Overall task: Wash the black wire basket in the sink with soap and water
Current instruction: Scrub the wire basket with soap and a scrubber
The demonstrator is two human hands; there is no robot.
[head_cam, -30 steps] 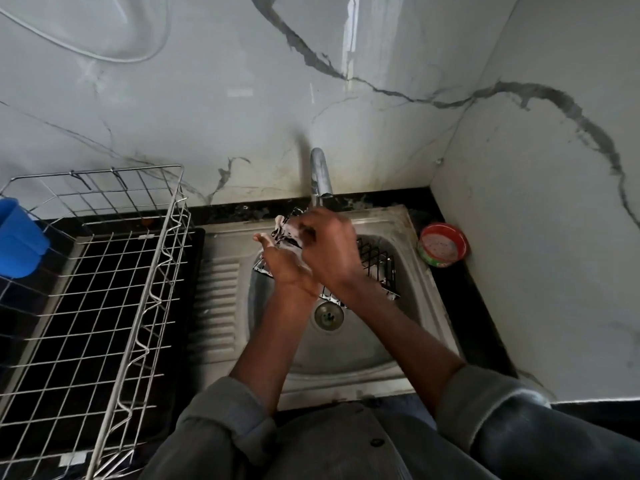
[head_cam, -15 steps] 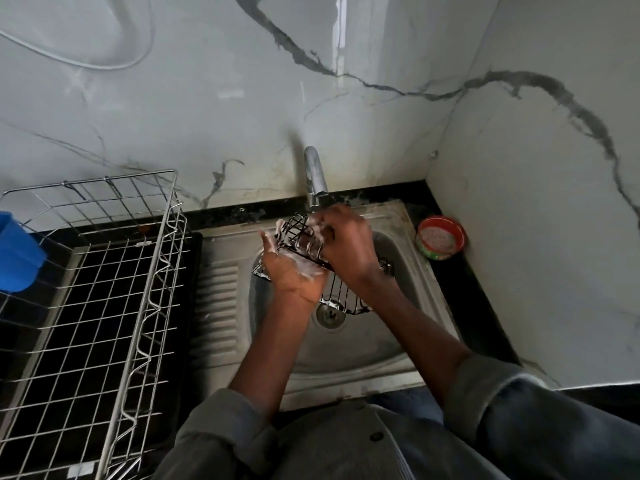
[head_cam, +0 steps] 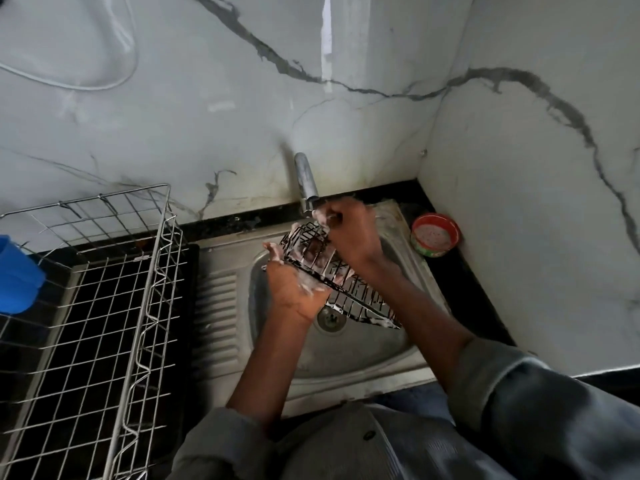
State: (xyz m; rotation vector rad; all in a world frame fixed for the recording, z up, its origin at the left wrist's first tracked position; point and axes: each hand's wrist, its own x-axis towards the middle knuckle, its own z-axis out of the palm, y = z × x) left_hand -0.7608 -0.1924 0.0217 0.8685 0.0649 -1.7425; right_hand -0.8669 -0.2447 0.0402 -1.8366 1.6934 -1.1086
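The black wire basket (head_cam: 360, 303) hangs tilted over the steel sink (head_cam: 346, 355), its far end raised toward the tap (head_cam: 306, 183). Soap foam clings to its wires. My left hand (head_cam: 294, 289) grips its lower left edge from below, foam on the fingers. At the raised far end, just under the tap spout, my right hand (head_cam: 349, 233) is closed around the rim, with foam at the fingertips. Whether it also holds a scrubber is hidden. I see no clear stream of water.
A large silver wire dish rack (head_cam: 104, 306) stands on the black counter to the left, with a blue cup (head_cam: 17, 275) at its far-left edge. A red-rimmed round tub of soap (head_cam: 435, 234) sits in the right corner. Marble walls close in behind and at right.
The basket has been lifted and tilted, its near end swinging down to the right over the drain. My right hand moved up to the far rim under the tap.
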